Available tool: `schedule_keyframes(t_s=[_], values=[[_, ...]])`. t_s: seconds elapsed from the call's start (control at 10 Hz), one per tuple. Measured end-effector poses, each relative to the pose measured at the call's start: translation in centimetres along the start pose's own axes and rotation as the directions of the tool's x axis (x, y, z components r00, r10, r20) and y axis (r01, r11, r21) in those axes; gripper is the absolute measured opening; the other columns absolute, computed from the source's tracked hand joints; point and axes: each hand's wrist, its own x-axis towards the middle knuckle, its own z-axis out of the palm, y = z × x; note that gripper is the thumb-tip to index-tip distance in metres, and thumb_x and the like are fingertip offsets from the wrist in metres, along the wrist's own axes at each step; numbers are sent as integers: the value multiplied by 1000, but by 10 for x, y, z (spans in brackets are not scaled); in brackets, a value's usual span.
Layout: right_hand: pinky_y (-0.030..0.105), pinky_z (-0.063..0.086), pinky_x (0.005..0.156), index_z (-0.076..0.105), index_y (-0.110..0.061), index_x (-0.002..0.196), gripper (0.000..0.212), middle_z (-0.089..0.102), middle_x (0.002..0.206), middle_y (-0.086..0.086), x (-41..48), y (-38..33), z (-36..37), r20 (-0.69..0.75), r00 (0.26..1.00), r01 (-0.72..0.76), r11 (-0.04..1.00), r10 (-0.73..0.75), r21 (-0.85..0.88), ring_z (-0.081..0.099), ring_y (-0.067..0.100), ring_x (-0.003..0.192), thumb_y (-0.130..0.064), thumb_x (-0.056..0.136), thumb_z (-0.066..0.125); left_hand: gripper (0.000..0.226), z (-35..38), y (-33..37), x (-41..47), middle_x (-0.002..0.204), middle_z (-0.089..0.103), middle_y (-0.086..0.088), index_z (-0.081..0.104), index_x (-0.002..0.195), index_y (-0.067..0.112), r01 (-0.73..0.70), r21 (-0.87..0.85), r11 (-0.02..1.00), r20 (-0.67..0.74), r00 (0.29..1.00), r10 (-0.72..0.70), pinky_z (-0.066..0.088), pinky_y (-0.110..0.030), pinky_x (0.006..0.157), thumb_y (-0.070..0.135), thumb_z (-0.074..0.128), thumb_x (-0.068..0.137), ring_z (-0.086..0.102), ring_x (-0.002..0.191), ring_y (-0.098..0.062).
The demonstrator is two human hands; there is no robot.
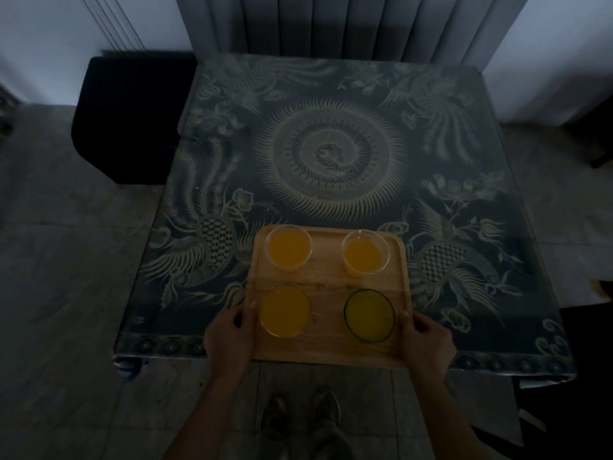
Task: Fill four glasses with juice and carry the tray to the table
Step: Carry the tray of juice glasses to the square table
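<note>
A wooden tray is over the near edge of a table with a dark patterned cloth; whether it rests on the table I cannot tell. Its near edge overhangs the table's front. My left hand grips the tray's left side and my right hand grips its right side, thumbs on top. On the tray stand several glasses of orange juice: two clear ones at the far side, one at the near left, and a dark-rimmed one at the near right.
The room is dim. A black box-like seat stands at the table's far left corner. Grey curtains hang behind the table. Tiled floor surrounds it, and my shoes show below the tray.
</note>
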Motion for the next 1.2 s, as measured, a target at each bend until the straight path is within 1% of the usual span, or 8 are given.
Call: schedule_keyframes(t_s=[0.1,0.3,0.4,0.5,0.6,0.9,1.1,1.2], values=[[37,51,85,79,-13,108,24,78,97,8,8,-4,0,-7,1000,10,1000,-10,-11,70,27,90,-28,92,69,41,3,2,9,56,45,8,50,58,21,-33,78,996,6,999,33,27,-29,52,30,57,97,46,55,-14],[39,51,86,80,-15,102,20,75,82,4,22,-12,3,6,999,37,999,-37,3,67,21,81,-28,92,69,31,4,9,23,59,47,5,66,71,12,-161,202,966,30,987,158,30,-28,55,25,57,98,52,56,-19],[39,50,88,79,-15,105,22,77,90,8,26,-13,2,18,999,46,999,-46,4,70,25,87,-30,91,70,38,3,16,24,54,41,8,52,61,17,-166,233,958,41,986,161,27,-28,54,25,57,98,43,52,-15],[38,49,89,80,-15,103,22,78,92,8,32,-12,3,20,999,48,999,-48,-2,71,27,90,-31,90,71,40,4,17,25,57,53,-1,54,61,14,-136,254,958,30,991,132,30,-28,54,29,56,98,53,54,-21],[36,49,86,80,-15,102,23,78,91,8,37,-11,4,23,998,58,998,-57,-16,71,26,88,-32,90,71,38,4,17,26,57,48,2,55,64,15,-118,274,954,32,993,114,32,-29,55,33,56,97,51,56,-21],[31,53,70,81,-16,92,19,77,81,0,50,-2,3,109,971,227,961,-212,-159,69,17,74,-32,90,69,32,5,12,26,74,67,-3,68,78,16,-109,277,955,15,994,109,38,-31,59,39,55,96,65,71,-26],[25,36,50,64,-4,63,36,62,58,7,61,-10,-13,187,953,274,940,-237,-205,59,22,55,-28,90,65,43,-14,13,25,77,67,-4,64,72,23,-104,287,952,81,993,84,51,-36,66,55,40,89,64,73,-27],[31,34,55,59,-9,68,36,58,63,3,68,-44,-31,146,944,318,933,-295,-170,59,25,63,-33,95,58,53,-34,39,31,85,67,-7,69,82,16,-135,224,965,17,991,135,47,-34,69,60,40,91,63,79,-26]])
